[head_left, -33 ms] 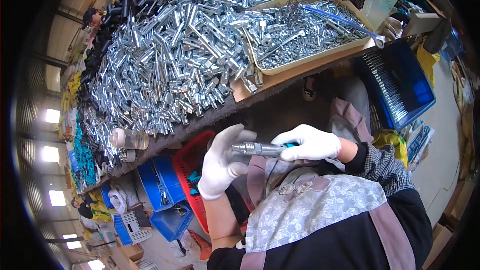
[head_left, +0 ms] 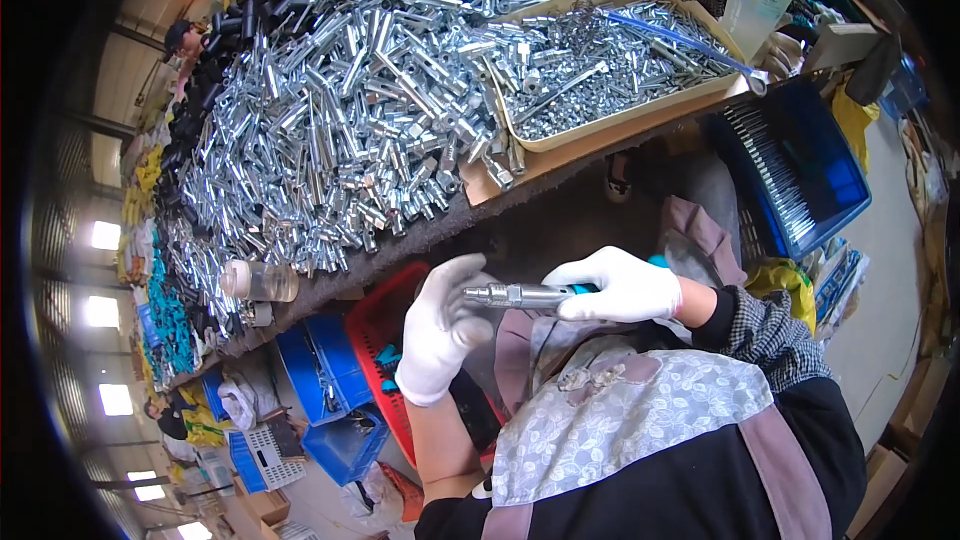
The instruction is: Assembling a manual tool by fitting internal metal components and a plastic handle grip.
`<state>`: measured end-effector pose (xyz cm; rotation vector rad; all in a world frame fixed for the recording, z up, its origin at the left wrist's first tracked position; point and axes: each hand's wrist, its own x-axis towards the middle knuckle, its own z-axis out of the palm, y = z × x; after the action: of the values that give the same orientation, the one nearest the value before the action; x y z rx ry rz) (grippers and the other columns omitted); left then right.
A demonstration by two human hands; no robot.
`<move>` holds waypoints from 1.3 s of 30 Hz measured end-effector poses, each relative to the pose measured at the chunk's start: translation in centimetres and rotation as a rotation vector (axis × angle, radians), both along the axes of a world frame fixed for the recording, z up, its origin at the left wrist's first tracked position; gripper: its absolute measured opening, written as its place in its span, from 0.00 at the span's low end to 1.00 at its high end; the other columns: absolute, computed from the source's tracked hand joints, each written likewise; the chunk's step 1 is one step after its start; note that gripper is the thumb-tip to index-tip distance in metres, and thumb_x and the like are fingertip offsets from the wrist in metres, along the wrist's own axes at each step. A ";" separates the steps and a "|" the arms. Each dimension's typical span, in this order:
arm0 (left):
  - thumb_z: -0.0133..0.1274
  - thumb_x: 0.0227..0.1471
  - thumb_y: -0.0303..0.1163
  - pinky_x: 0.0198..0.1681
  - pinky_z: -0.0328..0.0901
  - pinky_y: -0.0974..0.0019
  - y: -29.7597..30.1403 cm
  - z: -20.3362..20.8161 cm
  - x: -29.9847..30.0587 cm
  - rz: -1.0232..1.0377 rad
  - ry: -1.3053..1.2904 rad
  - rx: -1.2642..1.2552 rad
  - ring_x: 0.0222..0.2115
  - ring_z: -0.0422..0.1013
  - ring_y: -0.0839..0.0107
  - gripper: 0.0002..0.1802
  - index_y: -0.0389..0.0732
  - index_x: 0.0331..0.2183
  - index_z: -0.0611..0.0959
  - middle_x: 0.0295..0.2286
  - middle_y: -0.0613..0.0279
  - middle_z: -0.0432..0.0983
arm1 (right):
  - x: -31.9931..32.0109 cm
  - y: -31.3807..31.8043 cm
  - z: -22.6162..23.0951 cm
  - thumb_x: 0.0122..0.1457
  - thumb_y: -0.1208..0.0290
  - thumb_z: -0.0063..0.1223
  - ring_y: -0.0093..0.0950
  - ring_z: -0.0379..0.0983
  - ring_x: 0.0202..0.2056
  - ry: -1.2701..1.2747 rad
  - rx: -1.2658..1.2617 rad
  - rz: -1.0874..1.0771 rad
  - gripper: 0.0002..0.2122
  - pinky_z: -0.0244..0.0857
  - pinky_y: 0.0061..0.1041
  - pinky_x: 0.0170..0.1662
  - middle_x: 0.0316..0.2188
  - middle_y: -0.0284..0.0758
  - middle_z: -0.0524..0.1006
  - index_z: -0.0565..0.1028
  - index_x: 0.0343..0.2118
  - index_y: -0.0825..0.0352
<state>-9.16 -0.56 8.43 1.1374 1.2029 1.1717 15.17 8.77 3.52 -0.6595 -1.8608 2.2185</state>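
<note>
In my gloved right hand [head_left: 625, 285] is a silver, stepped metal cylinder with a teal handle [head_left: 525, 296], held level with its narrow tip pointing left. The fingers and thumb close round its teal part; a bit of teal shows past the back of the hand. My gloved left hand [head_left: 440, 330] is beside the narrow tip, palm toward it, fingers curved and thumb apart. Motion blurs those fingers, and whether they touch the tip is unclear. Both hands are in front of the bench edge, above my lap.
A large heap of silver metal parts [head_left: 330, 120] covers the bench. Beside it are a shallow tray of small parts [head_left: 620, 140], a plastic cup [head_left: 760, 0] and a small clear jar [head_left: 270, 282]. Below are a red basket [head_left: 365, 340] and blue bins [head_left: 330, 360]; another blue crate [head_left: 850, 180] stands right.
My left fingers have curled in a little toward the narrow tip. The right hand has turned slightly, so a bit of teal now shows behind it.
</note>
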 end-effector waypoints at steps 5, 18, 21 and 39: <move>0.56 0.48 0.20 0.42 0.68 0.69 -0.4 0.1 1.6 -0.008 0.502 0.136 0.36 0.72 0.74 0.11 0.33 0.37 0.80 0.35 0.56 0.77 | 0.1 0.3 -1.1 0.58 0.50 0.55 0.42 0.78 0.31 -0.044 0.643 -0.078 0.23 0.70 0.34 0.37 0.29 0.43 0.79 0.77 0.48 0.65; 0.61 0.44 0.24 0.44 0.68 0.61 -1.6 -2.1 1.3 -0.008 0.842 0.589 0.42 0.72 0.56 0.15 0.37 0.39 0.83 0.38 0.53 0.76 | 0.2 -0.1 -1.4 0.57 0.50 0.56 0.42 0.78 0.32 -0.112 0.791 -0.081 0.21 0.70 0.36 0.36 0.28 0.43 0.79 0.79 0.45 0.63; 0.64 0.46 0.28 0.38 0.68 0.68 -2.2 -2.4 1.3 0.253 0.367 0.004 0.34 0.75 0.66 0.17 0.36 0.40 0.82 0.35 0.57 0.78 | 0.1 -0.4 -1.1 0.57 0.51 0.57 0.42 0.78 0.32 -0.123 0.841 -0.098 0.21 0.70 0.35 0.36 0.28 0.43 0.79 0.79 0.44 0.63; 0.62 0.49 0.32 0.43 0.68 0.66 -2.2 -3.3 2.3 0.134 0.472 0.053 0.37 0.74 0.61 0.18 0.36 0.42 0.80 0.39 0.52 0.76 | 0.3 -0.3 -1.1 0.56 0.51 0.57 0.42 0.78 0.31 -0.190 1.005 -0.053 0.20 0.71 0.36 0.34 0.27 0.41 0.79 0.78 0.45 0.62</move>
<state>-6.90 -2.80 5.13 1.4423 1.6328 1.0692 15.44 8.44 2.37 -0.6776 -2.6077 0.9406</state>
